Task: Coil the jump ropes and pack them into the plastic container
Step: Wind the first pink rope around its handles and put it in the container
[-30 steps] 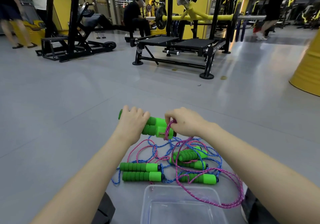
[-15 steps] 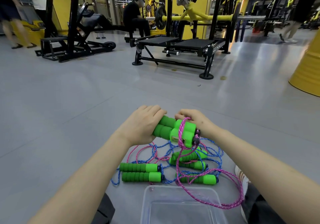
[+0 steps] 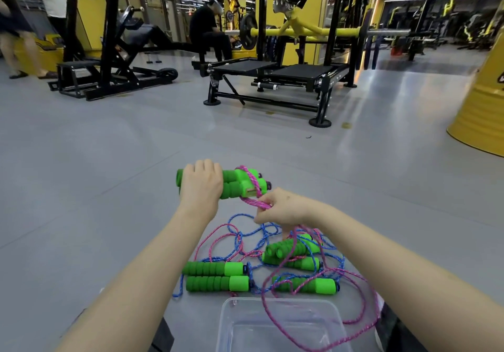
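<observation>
Plastic container (image 3: 272,332) sits nearest you on the floor (image 3: 109,188), open top up, nothing packed in it. A slack loop of the pink rope (image 3: 366,321) hangs across its right rim, probably just slack from the winding.

Just past the container's far rim is the loose pile. A pair of green handles (image 3: 215,276) lies side by side on the left, with more handles (image 3: 296,251) on the right. Blue rope (image 3: 236,219) and pink cord are tangled through them. None of that looks coiled.

Above the pile, your left hand (image 3: 200,188) is wrapped round two held handles (image 3: 240,185), clamped together and level. My guess is they serve as the core for the coil. Your right hand (image 3: 283,210) sits just below their right end, fingers pinching the pink rope taut. A turn or two already crosses the handle ends, so you're in the winding step on this rope. Holding the cord tight likely stops the wraps slipping off. The long tail runs down through the pile and could snag on the other ropes.

The floor is smooth grey with a slight sheen. Well beyond stand a black weight rack (image 3: 272,79) with a yellow bar (image 3: 300,31) and a yellow drum (image 3: 480,111) at the right edge. A seated person (image 3: 207,30) is behind the rack, with people standing (image 3: 16,24) far left. It's a gym.
</observation>
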Action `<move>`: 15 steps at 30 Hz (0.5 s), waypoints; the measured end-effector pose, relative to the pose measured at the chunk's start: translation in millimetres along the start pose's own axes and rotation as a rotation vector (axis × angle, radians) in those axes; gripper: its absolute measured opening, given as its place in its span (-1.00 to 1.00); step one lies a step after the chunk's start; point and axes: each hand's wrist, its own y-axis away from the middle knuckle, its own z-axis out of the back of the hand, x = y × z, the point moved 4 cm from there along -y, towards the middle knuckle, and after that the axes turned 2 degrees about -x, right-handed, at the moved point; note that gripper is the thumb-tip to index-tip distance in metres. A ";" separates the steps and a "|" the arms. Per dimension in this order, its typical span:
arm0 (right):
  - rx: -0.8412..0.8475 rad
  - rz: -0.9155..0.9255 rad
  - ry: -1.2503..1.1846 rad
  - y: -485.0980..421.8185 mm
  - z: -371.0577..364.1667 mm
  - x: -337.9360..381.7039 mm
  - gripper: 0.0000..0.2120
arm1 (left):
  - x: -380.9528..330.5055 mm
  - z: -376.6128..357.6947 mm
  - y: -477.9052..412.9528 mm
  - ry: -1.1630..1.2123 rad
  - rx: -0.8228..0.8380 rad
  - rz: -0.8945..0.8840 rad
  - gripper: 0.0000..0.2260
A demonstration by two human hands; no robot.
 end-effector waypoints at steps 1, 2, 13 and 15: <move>-0.016 0.033 0.118 3.1 4.8 3.1 -0.91 | -0.6 -6.1 1.9 -0.026 0.058 -0.020 -0.73; -0.059 0.098 0.199 1.9 8.8 3.7 -0.95 | -2.1 -7.2 4.6 -0.030 0.094 -0.041 -0.74; -0.352 0.323 0.474 5.7 18.3 -0.2 -0.76 | -25.6 -6.6 20.7 0.057 0.112 -0.423 -0.61; -0.350 0.283 0.408 0.9 13.1 -11.1 -0.78 | -24.9 1.3 23.9 0.118 -0.086 -0.541 -0.56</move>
